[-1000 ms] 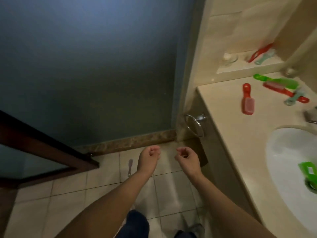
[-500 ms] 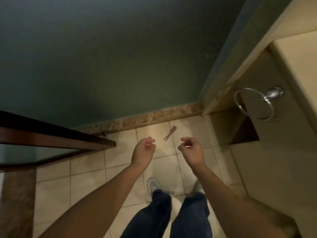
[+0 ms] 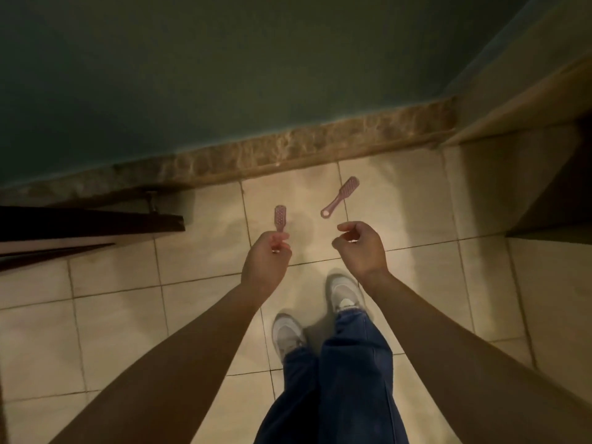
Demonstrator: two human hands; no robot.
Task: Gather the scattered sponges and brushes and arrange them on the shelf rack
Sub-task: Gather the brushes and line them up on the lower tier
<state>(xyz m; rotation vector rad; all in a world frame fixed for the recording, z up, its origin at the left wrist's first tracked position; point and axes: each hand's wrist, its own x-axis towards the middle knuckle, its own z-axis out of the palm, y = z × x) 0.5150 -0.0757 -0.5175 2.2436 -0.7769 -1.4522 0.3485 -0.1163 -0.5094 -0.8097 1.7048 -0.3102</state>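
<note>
Two small pink brushes lie on the beige floor tiles near the wall. One pink brush (image 3: 340, 197) lies at a slant just beyond my right hand (image 3: 358, 248). The other pink brush (image 3: 280, 215) points straight away from me, and its handle end is hidden behind my left hand (image 3: 267, 264). Both hands hover well above the floor with fingers loosely curled and nothing clearly held. No shelf rack or sponge is in view.
A brown marble skirting (image 3: 288, 149) runs along a dark green wall. A dark wooden door edge (image 3: 89, 219) juts in from the left. The beige vanity base (image 3: 544, 174) stands at the right. My feet in white shoes (image 3: 288, 334) stand on the tiles.
My view has tilted down from the counter and sink to the floor. The brushes now sit closer, and a second pink brush has come into sight by my left hand.
</note>
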